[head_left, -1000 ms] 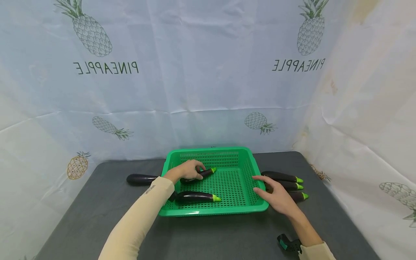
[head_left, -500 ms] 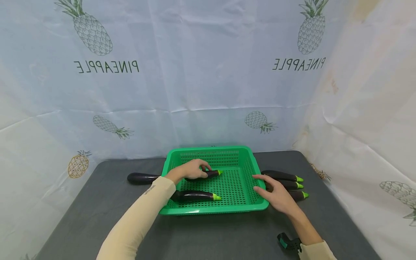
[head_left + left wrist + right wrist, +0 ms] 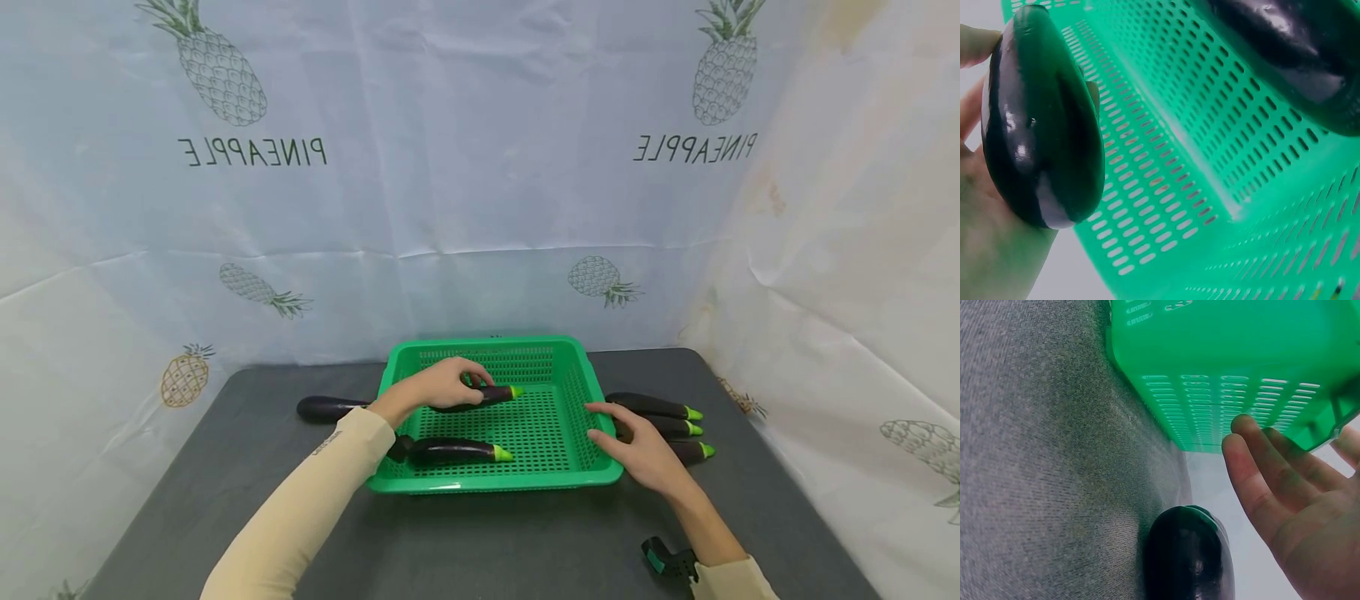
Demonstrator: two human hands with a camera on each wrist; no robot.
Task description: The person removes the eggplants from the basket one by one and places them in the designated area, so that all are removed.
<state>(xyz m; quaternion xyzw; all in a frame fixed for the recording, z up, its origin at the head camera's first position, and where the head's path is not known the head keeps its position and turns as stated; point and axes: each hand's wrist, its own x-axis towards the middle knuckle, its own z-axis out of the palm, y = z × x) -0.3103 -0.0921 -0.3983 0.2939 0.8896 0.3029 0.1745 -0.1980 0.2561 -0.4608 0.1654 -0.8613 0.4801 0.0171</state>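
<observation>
A dark purple eggplant with a green tip is in my left hand, over the back part of the green plastic basket. In the left wrist view, the fingers curl round the glossy eggplant with its blunt end toward the camera. A second eggplant lies near the basket's front wall. At the right rim is my right hand, its fingers loosely extended. The right wrist view has those fingers beside the outer side of the basket's slotted wall, with nothing gripped.
Several eggplants lie on the dark grey table right of the basket, green tips outward. Another eggplant lies at the left. A small black device is by the right wrist. Pineapple-print cloth hangs behind.
My left hand has moved slightly right and up with the eggplant, whose green tip has shifted right and now lies nearly level. The right hand stays at the rim.
</observation>
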